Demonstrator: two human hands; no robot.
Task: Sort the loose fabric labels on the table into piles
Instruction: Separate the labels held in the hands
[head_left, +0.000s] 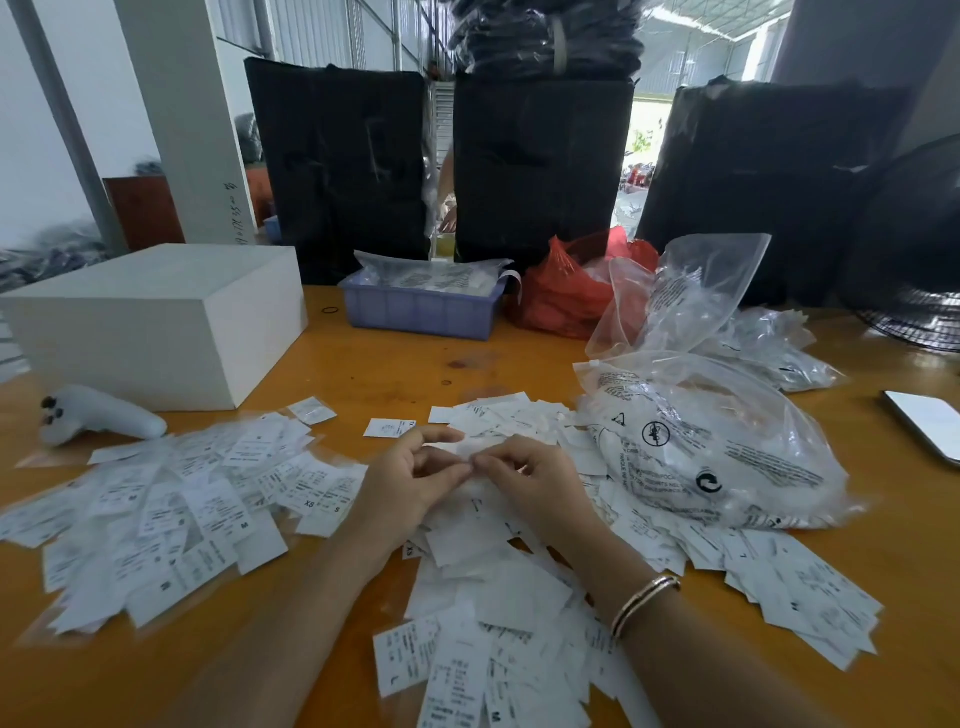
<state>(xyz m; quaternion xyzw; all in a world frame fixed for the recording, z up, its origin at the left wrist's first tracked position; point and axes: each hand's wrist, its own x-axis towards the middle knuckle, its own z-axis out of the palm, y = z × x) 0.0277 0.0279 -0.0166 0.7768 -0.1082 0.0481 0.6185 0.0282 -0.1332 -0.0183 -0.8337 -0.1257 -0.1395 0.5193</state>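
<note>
White fabric labels with black print lie in heaps on the orange wooden table (374, 364). One heap (171, 509) spreads to the left, a larger one (498, 597) lies in the middle under my arms, and more labels (800, 587) trail off to the right. My left hand (410, 483) and my right hand (530, 478) meet above the middle heap, fingers curled, fingertips pinching a small white label (470, 452) between them. A single label (389, 427) lies apart just beyond my left hand.
A white box (156, 322) and a white controller (98, 415) sit at the left. A blue tray (421, 306), a red bag (566, 291) and clear printed plastic bags (717, 447) stand behind and right. A phone (924, 423) lies far right. Black bundles (540, 166) line the back.
</note>
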